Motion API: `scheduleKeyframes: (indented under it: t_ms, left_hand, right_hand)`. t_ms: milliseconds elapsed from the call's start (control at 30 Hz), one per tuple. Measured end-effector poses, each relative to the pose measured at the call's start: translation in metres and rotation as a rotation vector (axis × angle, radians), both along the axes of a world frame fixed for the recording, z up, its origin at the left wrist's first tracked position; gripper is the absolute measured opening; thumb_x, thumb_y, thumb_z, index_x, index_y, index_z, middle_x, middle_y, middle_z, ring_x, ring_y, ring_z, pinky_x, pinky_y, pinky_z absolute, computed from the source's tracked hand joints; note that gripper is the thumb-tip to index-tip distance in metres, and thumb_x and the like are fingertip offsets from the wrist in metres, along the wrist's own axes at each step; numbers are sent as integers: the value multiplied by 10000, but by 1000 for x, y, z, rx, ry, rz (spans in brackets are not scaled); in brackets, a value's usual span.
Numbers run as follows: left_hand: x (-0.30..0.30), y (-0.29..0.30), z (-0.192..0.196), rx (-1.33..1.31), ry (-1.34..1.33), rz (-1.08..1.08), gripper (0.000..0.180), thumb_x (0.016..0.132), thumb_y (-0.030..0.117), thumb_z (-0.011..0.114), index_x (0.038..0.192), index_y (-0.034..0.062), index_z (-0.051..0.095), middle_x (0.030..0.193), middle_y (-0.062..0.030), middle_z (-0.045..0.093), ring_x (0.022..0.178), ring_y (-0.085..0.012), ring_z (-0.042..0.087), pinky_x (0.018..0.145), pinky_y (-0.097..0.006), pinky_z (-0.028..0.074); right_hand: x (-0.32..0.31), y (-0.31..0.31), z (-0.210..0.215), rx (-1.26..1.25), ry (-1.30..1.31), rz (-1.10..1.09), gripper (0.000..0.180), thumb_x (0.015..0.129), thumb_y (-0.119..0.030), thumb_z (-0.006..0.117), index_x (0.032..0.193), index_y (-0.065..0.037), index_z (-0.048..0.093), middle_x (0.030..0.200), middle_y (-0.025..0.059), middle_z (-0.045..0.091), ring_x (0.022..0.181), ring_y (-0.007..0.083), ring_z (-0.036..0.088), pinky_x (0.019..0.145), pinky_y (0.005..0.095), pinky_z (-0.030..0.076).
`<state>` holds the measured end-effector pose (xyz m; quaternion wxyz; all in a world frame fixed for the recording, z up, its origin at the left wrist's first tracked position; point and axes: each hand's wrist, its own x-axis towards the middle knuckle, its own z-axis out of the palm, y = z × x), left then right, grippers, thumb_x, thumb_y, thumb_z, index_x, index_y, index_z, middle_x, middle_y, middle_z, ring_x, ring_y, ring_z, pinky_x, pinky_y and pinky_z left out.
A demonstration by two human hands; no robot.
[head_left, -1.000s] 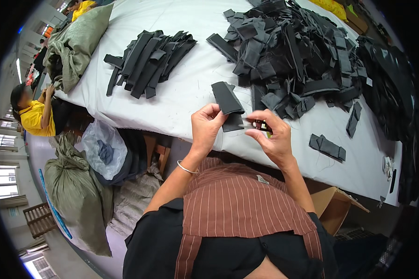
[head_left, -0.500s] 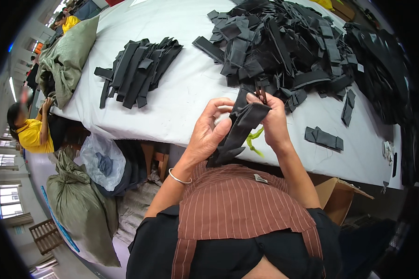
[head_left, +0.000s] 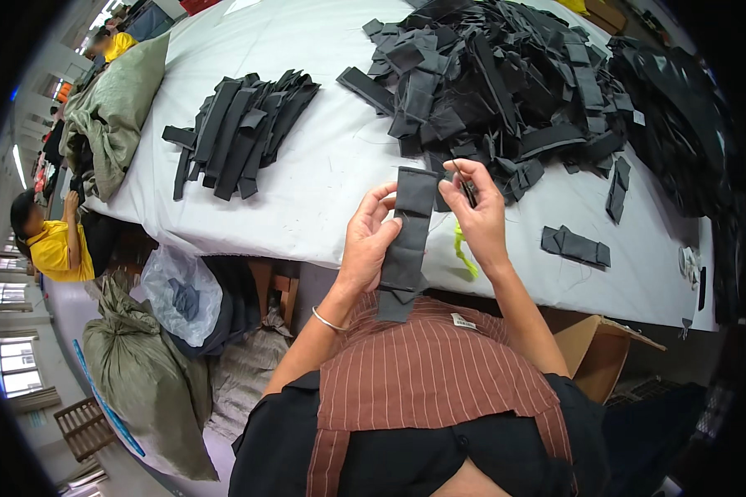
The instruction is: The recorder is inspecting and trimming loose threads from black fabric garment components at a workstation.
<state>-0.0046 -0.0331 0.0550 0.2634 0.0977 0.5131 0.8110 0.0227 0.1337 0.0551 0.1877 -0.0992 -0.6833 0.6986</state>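
Holding a long dark fabric strip (head_left: pixel 409 240) in front of my chest, I keep my left hand (head_left: pixel 368 240) curled around its left edge, thumb on the front and the fingers closed behind it. My right hand (head_left: pixel 478 214) is closed at the strip's upper right corner, and between the thumb and the first finger it pinches a small thin tool (head_left: pixel 464 180); I cannot tell exactly what kind it is. The strip hangs upright, its top at the level of my fingertips and its lower end touching my striped brown apron (head_left: pixel 439 373). A thin bracelet (head_left: pixel 329 320) sits on my left wrist.

Behind my hands is a wide table with a grey-white cover (head_left: pixel 307 174). On it I count two heaps of the same dark pieces: one neat stack of strips (head_left: pixel 236 128) on the left, and one big loose pile (head_left: pixel 506 83) on the right, too many pieces to count. One folded piece (head_left: pixel 575 245) lies alone near the right edge, well apart from my hands. Something yellow-green (head_left: pixel 462 253) shows just under my right hand.

Below the table edge I see one clear plastic bag (head_left: pixel 182 294), one big green sack (head_left: pixel 145 389) on the floor and one open cardboard box (head_left: pixel 597 352). A person in a yellow shirt (head_left: pixel 54 244) sits at the far left.
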Motion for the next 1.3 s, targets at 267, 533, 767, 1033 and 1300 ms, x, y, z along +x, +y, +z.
scheduleKeyframes:
  t_ms: [267, 533, 767, 1033, 1300]
  left_hand:
    - [1, 4, 3, 2, -79, -51, 418, 895, 49, 439, 1304, -9, 376, 1172, -123, 521, 960, -174, 611, 721, -354, 598]
    - [-1, 7, 6, 14, -152, 3, 289, 963, 270, 497, 1068, 9, 563, 865, -52, 608, 682, -109, 608, 595, -292, 578]
    - [4, 10, 2, -10, -153, 77, 276, 963, 248, 503, 960, -9, 603, 776, -58, 612, 615, -112, 603, 562, -274, 569]
    - [7, 10, 2, 19, -123, 107, 243, 963, 218, 525, 936, -2, 626, 753, -9, 588, 587, -61, 545, 516, -225, 515]
    - [7, 9, -6, -29, -57, 174, 212, 962, 192, 525, 897, 19, 629, 754, 14, 573, 618, -33, 514, 535, -196, 458]
  right_hand:
    - [6, 2, 12, 514, 107, 43, 306, 838, -250, 677, 1095, -94, 616, 878, 58, 577, 786, 175, 594, 668, 279, 472]
    - [8, -1, 20, 666, 83, 16, 253, 837, -195, 655, 1070, -98, 630, 854, 44, 627, 744, 202, 598, 667, 308, 468]
    - [15, -5, 28, 946, 191, -26, 234, 804, -111, 654, 1036, -136, 666, 796, 18, 607, 668, 216, 542, 601, 321, 418]
    - [18, -13, 18, 969, 173, -54, 226, 808, -133, 650, 1027, -181, 678, 728, 3, 555, 650, 202, 538, 590, 319, 409]
    - [21, -21, 16, 982, 153, -100, 292, 782, -91, 629, 1027, -237, 694, 672, -1, 472, 616, 189, 523, 532, 324, 399]
